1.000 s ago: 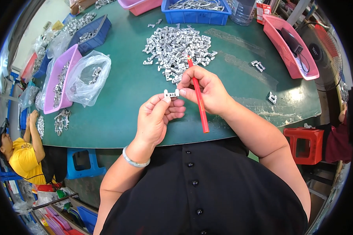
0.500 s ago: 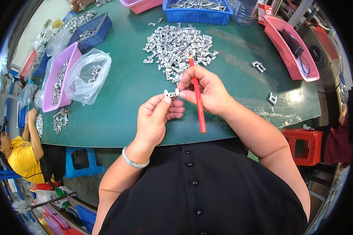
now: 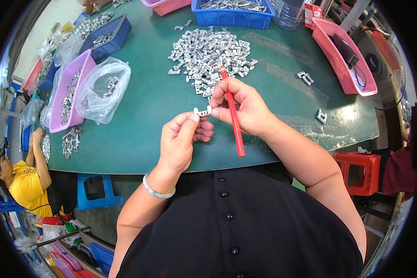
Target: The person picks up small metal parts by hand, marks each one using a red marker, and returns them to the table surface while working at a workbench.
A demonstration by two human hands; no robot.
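Note:
Between thumb and fingers of my left hand (image 3: 180, 136) is a small silvery metal bracket (image 3: 202, 112) with upright ends and holes along it. My right hand (image 3: 243, 107) grips a red pencil (image 3: 234, 118), its yellowish tip pointing away from me and its blunt end toward my body. The right thumb and fingertips meet the bracket's right end. Just beyond both hands lies a large heap of similar metal brackets (image 3: 208, 55) on the green table (image 3: 143, 143).
Loose brackets (image 3: 306, 78) lie at the right. A clear plastic bag (image 3: 102, 92) and a pink basket of metal parts (image 3: 69, 99) stand left, a blue bin (image 3: 234, 17) at the back, a pink basket (image 3: 345, 60) at far right. A person in yellow (image 3: 30, 185) works at left.
My left hand has shifted very slightly left, and the pencil's near end has swung a little right. Both hands keep their hold.

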